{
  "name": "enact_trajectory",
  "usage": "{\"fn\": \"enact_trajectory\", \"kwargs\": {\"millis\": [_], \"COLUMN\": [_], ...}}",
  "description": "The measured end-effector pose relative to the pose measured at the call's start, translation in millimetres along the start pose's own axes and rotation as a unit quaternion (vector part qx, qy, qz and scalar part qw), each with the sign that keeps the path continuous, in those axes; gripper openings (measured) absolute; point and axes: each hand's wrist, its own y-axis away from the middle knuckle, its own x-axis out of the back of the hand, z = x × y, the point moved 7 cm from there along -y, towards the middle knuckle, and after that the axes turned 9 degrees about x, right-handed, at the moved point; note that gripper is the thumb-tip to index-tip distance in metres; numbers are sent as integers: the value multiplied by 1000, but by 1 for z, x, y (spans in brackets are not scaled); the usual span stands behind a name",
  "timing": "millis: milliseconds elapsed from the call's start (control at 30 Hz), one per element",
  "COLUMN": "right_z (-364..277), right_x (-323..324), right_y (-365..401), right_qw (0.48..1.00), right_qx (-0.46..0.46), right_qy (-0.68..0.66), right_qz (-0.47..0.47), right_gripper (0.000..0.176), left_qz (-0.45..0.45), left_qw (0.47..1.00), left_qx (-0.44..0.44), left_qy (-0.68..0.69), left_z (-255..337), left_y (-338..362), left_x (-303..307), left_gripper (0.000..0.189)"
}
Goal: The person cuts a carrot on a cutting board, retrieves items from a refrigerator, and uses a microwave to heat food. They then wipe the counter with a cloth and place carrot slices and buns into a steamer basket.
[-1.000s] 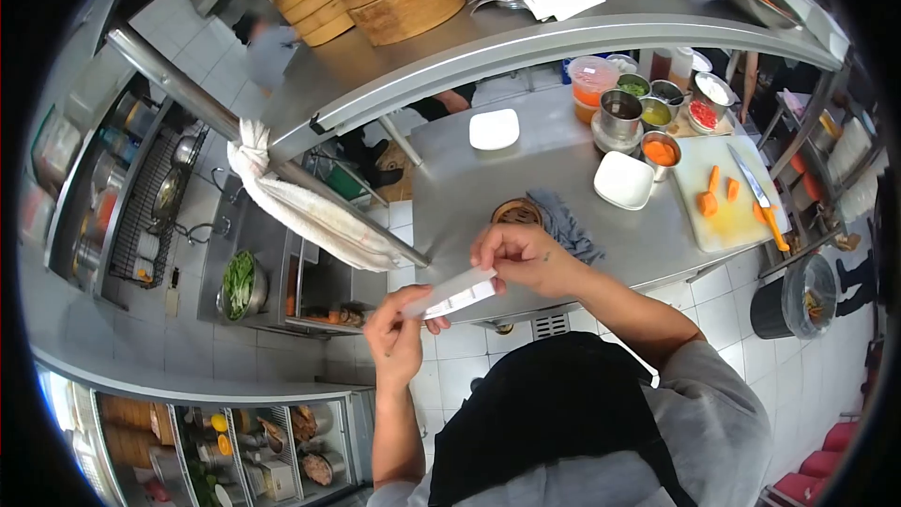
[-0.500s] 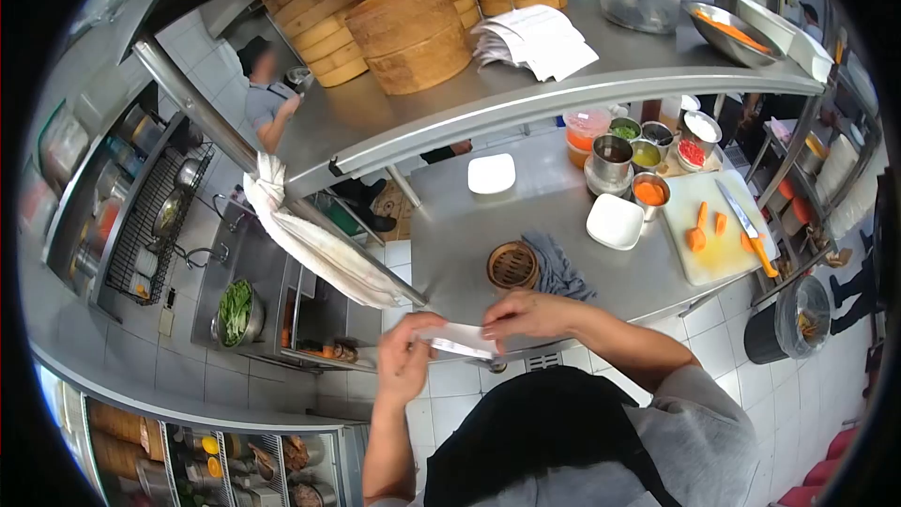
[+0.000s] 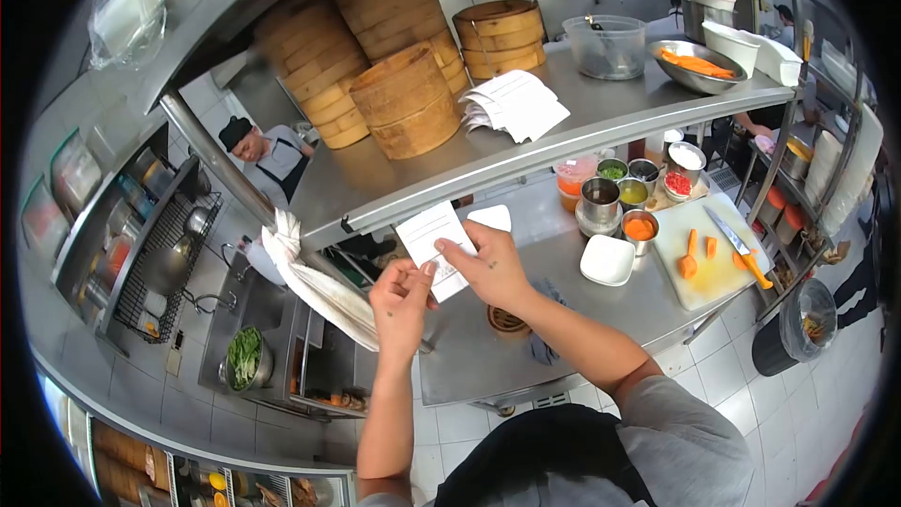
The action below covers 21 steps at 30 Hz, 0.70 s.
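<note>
A white paper slip (image 3: 430, 228) with printed lines is held up over the counter's front edge. My left hand (image 3: 402, 302) pinches its lower left edge. My right hand (image 3: 495, 268) grips its right side, thumb lying across the face. The print is too small to read. Beneath my right forearm, a small round bamboo steamer (image 3: 507, 319) and a grey-blue cloth (image 3: 544, 349) are partly covered. One white square dish (image 3: 491, 217) shows partly behind my right hand. A second white dish (image 3: 606, 260) sits farther right.
Bamboo steamers (image 3: 405, 101) and a stack of paper slips (image 3: 518, 105) occupy the overhead shelf. A white cutting board (image 3: 699, 286) carries carrot pieces (image 3: 688, 266) and a knife (image 3: 735, 242). A towel (image 3: 314, 282) hangs from the left post. Another person (image 3: 272, 155) stands beyond the shelf.
The slip has come up and turned its printed face toward me. Both hands have risen with it, and my right thumb now lies over it. The view has shifted.
</note>
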Motion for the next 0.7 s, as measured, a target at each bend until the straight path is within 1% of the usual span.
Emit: {"fn": "enact_trajectory", "kwargs": {"millis": [33,67,133,200,233,267,300,333,367,400,433,467,500,533,567,600,633,667,700], "right_z": [-1,0,5,14,-13,-23,-43,-65,-85,-104,-126,-154,-198,-226,-250,-266,-269,-267,-262], "right_x": [-4,-10,-18,-20,-13,-5,10,29,57,77,93,122,154,187,216,247,281,309,330], "right_y": [-6,-11,-16,-21,-21,-20,-17,-10,-11,-12,-12,-23,-39,-60,-80,-102,-128,-150,-167], "right_qw": [999,998,991,994,997,996,981,946,942,951,953,965,944,881,861,843,822,801,768], "right_qx": [30,35,38,33,66,71,98,116,116,112,105,86,151,279,274,245,233,173,119], "right_qy": [-36,-32,-125,-101,-47,14,148,281,299,231,157,150,280,381,427,477,520,573,628], "right_qz": [25,27,34,14,0,-42,-79,-115,-101,-170,-239,-198,-90,-40,22,39,13,-2,-31], "right_gripper": [23,23,23,24,26,27,24,22,22,22,22,21,18,16,14,16,17,22,25], "left_qz": [6,2,56,59,69,70,69,56,43,32,34,40,34,62,80,122,86,30,4], "left_qw": [1000,1000,997,995,995,994,993,993,993,993,991,990,993,993,995,991,996,998,995], "left_qx": [-6,-10,-33,-44,-48,-39,-55,-72,-66,-59,-76,-92,-103,-87,-46,-2,0,30,89], "left_qy": [21,25,44,68,56,75,74,75,88,101,102,102,54,44,39,46,5,54,33], "left_z": [-4,-5,-3,-4,-4,4,-2,1,1,1,6,7,-9,-29,-56,-94,-113,-155,-203], "left_y": [-5,-9,-17,-28,-32,-31,-39,-40,-43,-42,-35,-29,-29,-22,-15,-6,12,28,46], "left_x": [0,0,10,14,16,14,20,18,18,16,15,17,30,41,50,61,56,54,57], "left_gripper": [12,12,11,12,13,13,14,18,22,27,32,37,46,46,44,41,37,32,27]}}
